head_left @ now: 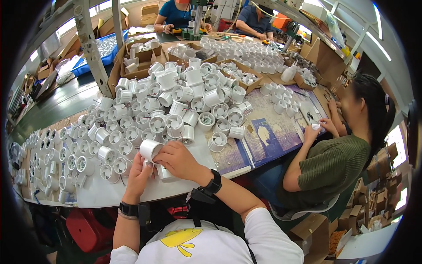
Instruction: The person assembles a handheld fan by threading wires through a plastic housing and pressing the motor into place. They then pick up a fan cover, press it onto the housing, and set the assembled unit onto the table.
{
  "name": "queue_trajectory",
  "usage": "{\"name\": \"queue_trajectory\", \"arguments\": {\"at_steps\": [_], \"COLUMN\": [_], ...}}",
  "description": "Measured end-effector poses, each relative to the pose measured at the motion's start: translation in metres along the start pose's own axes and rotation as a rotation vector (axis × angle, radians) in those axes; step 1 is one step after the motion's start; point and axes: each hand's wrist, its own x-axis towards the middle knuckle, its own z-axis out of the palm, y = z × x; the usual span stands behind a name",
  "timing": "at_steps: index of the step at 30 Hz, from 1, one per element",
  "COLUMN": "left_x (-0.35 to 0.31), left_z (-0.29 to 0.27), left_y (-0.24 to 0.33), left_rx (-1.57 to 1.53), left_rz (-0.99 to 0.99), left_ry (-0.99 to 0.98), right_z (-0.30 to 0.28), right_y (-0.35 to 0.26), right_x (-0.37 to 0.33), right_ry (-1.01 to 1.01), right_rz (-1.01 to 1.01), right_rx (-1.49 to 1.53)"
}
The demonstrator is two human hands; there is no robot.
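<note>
A smooth white plastic fan housing (150, 149), shaped like a short cylinder, is tilted between my two hands just above the near edge of the bench. My left hand (138, 177) holds it from the left and below, with the fingers closed. From the right, my right hand (178, 160) has its fingers bent against the same housing, and they cover part of it. Another white housing (167, 174) lies on the bench under my right hand. Beyond my hands rises a big heap of similar white fan housings (175, 123), many with fan blades showing inside.
Rows of white parts (81, 163) stand at the left. A co-worker (334, 163) sits at the right, holding a small white part. Two more people work at the far side. Cardboard boxes (239, 72), a white squeeze bottle (289, 73) and a metal post (90, 44) border the heap.
</note>
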Motion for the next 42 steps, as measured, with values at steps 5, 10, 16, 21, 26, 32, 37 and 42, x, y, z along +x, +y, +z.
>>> {"name": "queue_trajectory", "arguments": {"at_steps": [5, 10, 16, 21, 26, 32, 37, 42], "left_x": [0.0, 0.0, 0.0, -0.009, -0.005, 0.01, 0.003, -0.003], "left_z": [0.003, 0.003, 0.0, 0.008, -0.002, 0.007, -0.001, 0.0], "left_y": [0.0, -0.001, -0.004, -0.002, -0.006, 0.007, 0.004, 0.009], "left_rx": [-0.041, 0.01, 0.012, -0.053, -0.056, -0.14, -0.071, -0.132], "left_rz": [-0.011, 0.004, 0.012, -0.018, -0.044, -0.012, 0.031, 0.059], "left_ry": [0.024, 0.037, 0.027, 0.072, 0.079, 0.034, -0.008, -0.051], "right_z": [0.004, 0.001, -0.003, 0.003, 0.02, -0.004, -0.011, -0.019], "right_y": [-0.008, -0.012, -0.016, -0.021, -0.019, -0.019, -0.033, -0.035], "right_x": [0.002, 0.003, 0.001, -0.006, -0.005, 0.005, 0.018, 0.026], "right_ry": [0.032, -0.032, 0.014, -0.007, 0.074, 0.139, 0.092, -0.029], "right_rz": [0.038, 0.073, 0.106, 0.153, 0.145, 0.136, 0.111, 0.091], "right_rx": [-0.058, -0.1, -0.08, -0.083, -0.087, -0.265, -0.302, -0.199]}}
